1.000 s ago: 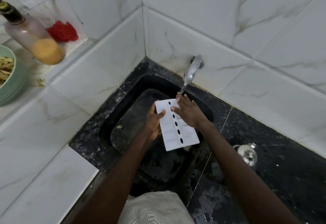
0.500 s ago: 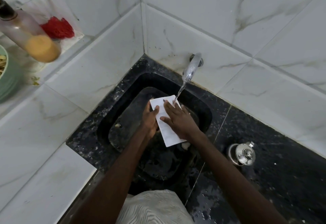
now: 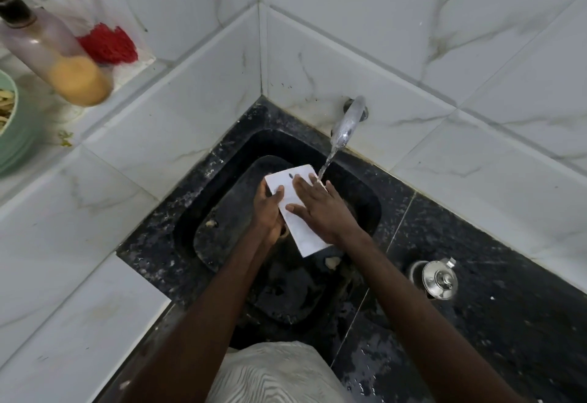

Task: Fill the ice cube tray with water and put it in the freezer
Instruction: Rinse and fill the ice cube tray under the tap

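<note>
Over the black sink, the left hand grips the white ice cube tray's left edge; the right hand lies flat on top, under the tap's stream.

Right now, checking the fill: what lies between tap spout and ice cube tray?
A thin water stream falls from the tap spout to the ice cube tray, far corner; head view.
</note>
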`<state>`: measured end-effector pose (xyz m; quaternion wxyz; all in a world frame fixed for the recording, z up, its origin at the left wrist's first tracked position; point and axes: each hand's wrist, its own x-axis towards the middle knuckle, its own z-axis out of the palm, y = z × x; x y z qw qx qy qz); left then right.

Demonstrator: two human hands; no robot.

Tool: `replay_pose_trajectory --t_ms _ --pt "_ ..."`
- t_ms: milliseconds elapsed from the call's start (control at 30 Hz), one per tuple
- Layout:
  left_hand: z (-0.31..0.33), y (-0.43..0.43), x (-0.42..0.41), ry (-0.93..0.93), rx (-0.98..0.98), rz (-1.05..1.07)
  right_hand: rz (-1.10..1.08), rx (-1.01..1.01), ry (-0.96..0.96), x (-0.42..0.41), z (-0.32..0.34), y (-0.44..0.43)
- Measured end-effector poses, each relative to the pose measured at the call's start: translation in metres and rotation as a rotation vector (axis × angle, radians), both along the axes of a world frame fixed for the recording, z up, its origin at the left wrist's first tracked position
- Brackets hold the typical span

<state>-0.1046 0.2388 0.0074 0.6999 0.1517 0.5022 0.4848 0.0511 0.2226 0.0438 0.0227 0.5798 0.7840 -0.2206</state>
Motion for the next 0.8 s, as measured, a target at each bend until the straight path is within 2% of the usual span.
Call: replay_pose_trajectory --t_ms 200,467,667,800 --pt "-0.005 0.011 -0.015 0.038 -0.043 0.215 0.079 -0.008 0.02 0.005 -0.002 -0.057" --pt "-0.008 -0.001 0.002 0.042 -0.136 0.165 0.023 -0.047 -0.04 -0.009 -0.002 -0.019" --pt "-0.006 0.019 -0.028 0.197 -0.088 0.357 0.096 0.03 0.006 -0.002 -0.001 -0.049" --pt "-0.01 0.021 -0.04 0.218 -0.109 0.4 -0.008 -0.033 0.106 0.016 -0.01 -0.071"
